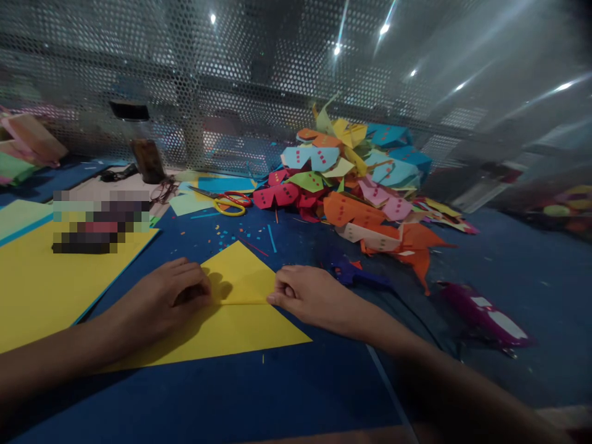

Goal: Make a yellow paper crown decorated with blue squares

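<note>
A yellow paper sheet (240, 308) lies on the blue table (259, 394), its far corner folded toward me into a triangle. My left hand (169, 296) rests on the left end of the fold line, fingers curled and pressing the paper. At the right end of the fold, my right hand (308, 295) is closed in a loose fist, pinching the paper's edge. Both forearms reach in from the near edge.
A heap of folded colored paper shapes (356, 185) sits behind. Yellow-and-red scissors (229, 202) lie at center back, a purple tool (483, 314) right, a blue tool (351, 271) beside my right hand. Yellow sheets (41, 277) lie left. A perforated metal wall (231, 80) stands behind.
</note>
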Tool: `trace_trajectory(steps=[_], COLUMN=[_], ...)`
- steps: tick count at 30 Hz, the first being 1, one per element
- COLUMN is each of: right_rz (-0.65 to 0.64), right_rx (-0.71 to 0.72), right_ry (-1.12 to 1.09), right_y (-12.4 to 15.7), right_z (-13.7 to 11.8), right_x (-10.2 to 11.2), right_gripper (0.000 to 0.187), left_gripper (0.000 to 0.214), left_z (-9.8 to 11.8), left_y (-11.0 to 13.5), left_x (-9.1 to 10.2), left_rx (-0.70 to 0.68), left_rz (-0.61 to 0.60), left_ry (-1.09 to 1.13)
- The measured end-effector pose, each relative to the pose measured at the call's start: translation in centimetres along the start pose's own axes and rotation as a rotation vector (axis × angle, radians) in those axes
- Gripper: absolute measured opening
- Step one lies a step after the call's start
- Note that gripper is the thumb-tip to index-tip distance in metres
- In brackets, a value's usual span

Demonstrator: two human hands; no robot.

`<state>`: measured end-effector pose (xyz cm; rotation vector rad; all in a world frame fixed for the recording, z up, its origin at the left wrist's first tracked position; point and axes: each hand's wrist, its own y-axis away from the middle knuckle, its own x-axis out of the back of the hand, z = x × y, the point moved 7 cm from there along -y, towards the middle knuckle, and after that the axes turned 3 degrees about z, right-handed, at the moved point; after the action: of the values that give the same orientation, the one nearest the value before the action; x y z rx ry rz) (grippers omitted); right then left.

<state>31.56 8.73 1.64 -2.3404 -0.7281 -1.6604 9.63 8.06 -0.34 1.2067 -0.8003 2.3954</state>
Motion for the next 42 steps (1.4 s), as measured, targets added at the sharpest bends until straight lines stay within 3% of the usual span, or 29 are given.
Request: trace_trajectory(steps=[6,13,22,42], right_rz=[0.009,0.012,0.004,0.017], right_rx=[0.006,0.002,-0.010,0.025], right_ry=[0.001,-0.005,0.009,-0.026], right_y=[0.0,0.0,0.0,-0.2], right_z=[0.0,0.0,-0.2,0.4], right_x=[0.0,0.0,0.2,-0.3], right_gripper=[0.023,0.024,0.023,0.028], left_gripper=[0.025,0.027,0.053,0.060], left_z=[-0.2,1.1,1.6,1.3], left_y=[0.3,0.6,1.5,1.5], left_x=[-0.1,-0.1,-0.8,-1.2], left_rx=[-0.087,-0.196,-0.400,-0.374], left_rz=[0.028,0.026,-0.008,-0.051], left_ry=[-0.018,-0.073,-0.212,-0.224])
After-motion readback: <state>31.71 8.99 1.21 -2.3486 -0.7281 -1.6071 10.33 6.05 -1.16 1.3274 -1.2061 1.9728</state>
